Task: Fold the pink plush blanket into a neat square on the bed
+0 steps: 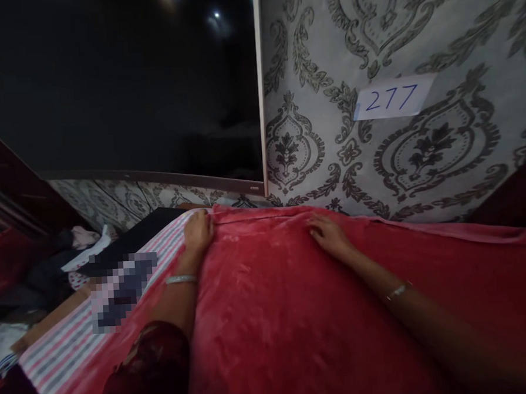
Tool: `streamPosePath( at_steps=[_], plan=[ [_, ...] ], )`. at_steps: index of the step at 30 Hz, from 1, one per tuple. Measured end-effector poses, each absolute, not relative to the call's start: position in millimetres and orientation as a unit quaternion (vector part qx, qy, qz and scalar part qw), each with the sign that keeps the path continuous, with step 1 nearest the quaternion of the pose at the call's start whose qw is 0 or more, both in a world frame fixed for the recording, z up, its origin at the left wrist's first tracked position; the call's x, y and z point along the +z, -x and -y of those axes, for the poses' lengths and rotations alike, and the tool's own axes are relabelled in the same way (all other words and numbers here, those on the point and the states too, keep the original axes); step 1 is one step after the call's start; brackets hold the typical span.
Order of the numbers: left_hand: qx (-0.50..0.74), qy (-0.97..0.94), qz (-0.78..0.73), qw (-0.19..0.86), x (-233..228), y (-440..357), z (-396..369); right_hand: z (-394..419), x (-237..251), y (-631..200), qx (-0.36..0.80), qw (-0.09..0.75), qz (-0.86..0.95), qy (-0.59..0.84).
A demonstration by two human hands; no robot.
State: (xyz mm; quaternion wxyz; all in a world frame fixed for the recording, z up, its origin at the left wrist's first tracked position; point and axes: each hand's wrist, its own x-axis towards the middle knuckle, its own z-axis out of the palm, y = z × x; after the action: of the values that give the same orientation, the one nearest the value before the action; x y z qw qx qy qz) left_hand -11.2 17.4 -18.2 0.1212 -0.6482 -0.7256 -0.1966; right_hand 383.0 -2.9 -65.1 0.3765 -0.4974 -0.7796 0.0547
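Both hands rest on the red blanket (295, 313), which covers the bed up to the wall: the left hand (198, 231) curls over its far left edge, the right hand (329, 234) lies flat, fingers together. A striped sheet (68, 342) shows beside the blanket at left, a dark screen (120, 81) hangs above, and a paper label (392, 98) sticks on the wallpaper.

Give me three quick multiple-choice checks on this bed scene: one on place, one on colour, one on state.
1. Where is the left hand?
A. on the red blanket's left top corner
B. on the wall
C. on the dark screen

2. What colour is the number on the paper label?
A. red
B. blue
C. green

3. How is the right hand?
A. lifted clear
B. holding a cup
C. resting on the blanket's top edge

Answers: 1 A, its fingers lie over that corner; 2 B, 277 is written in blue; 3 C, its palm lies on the fabric.
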Motion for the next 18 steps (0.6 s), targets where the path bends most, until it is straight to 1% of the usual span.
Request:
streamPosePath(
  at_steps=[3,7,9,12,15,18],
  plan=[
    [-0.164,0.694,0.699,0.046,-25.7,4.6,-29.4,41.5,-68.0,-401.1,0.065,0.354,0.802,0.476],
    [-0.237,0.678,0.696,-0.017,-25.4,1.3,-59.5,93.6,-73.9,-436.4,0.076,0.346,0.791,0.499],
    [-0.269,0.685,0.677,-0.030,-20.1,-2.0,-75.1,114.8,-77.7,-453.9,0.073,0.345,0.781,0.516],
    [-0.283,0.709,0.644,-0.050,-14.2,-11.7,-89.6,139.4,-81.6,-474.0,0.063,0.343,0.767,0.539],
    [-0.270,0.722,0.635,-0.056,-14.2,-20.8,-87.5,159.2,-82.1,-485.7,0.043,0.335,0.759,0.557],
    [-0.232,0.726,0.646,-0.045,-14.4,-24.9,-69.0,179.1,-82.7,-493.5,0.027,0.303,0.765,0.567]
  ],
)
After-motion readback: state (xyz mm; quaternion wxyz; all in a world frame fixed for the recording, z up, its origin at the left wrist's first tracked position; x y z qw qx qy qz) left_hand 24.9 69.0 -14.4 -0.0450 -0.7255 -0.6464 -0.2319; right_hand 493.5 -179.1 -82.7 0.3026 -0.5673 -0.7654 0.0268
